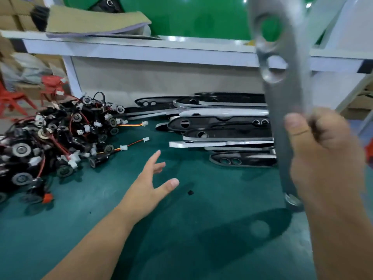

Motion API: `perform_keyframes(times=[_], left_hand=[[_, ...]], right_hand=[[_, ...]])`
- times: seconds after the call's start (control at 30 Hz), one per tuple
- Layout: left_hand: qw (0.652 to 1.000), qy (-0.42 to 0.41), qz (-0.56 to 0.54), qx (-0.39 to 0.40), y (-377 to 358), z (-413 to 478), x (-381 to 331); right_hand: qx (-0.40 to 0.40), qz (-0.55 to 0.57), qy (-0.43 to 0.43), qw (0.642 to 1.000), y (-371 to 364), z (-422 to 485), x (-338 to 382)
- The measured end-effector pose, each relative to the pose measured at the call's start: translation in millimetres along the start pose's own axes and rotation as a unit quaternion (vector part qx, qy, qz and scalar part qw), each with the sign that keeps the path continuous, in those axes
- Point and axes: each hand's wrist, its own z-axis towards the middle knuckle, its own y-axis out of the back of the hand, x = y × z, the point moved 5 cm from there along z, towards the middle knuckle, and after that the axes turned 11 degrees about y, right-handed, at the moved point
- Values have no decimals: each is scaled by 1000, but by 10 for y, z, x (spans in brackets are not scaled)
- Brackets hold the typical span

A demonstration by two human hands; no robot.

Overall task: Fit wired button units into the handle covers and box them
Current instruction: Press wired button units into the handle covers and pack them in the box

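Right hand [321,146] grips a handle cover [282,87] upright, holes ready for fitting; left hand [150,184], grip open, stretches toward wired button units [60,134].

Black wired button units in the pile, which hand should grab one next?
Left. The left hand is open, empty and nearer the pile of black wired button units; the right hand grips the long grey handle cover.
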Motion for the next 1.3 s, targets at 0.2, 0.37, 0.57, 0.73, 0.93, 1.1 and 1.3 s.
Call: perform_keyframes(times=[0.2,0.37,0.57,0.73,0.93,1.1,1.3], left_hand=[[975,35,-178,129,-165,-151,-50],[943,119,-275,147,-70,-232,84],[954,132,-267,35,583,-213,249],[969,155,-193,-15,1006,-302,543],[976,154,-154,-7,1061,-417,685],[975,139,-163,-52,1092,-401,668],[858,216,171,-433,1811,-474,831]], right_hand=[[-178,417,-205,867,-44,-304,-63],[-251,436,-405,764,-292,-1008,-423],[138,288,-463,827,-463,-1325,-457],[322,-33,-155,933,-323,-1228,-326],[550,-249,46,796,-751,-1204,-516],[527,-265,77,803,-781,-1150,-696],[436,-254,64,861,-647,-1073,-710]])
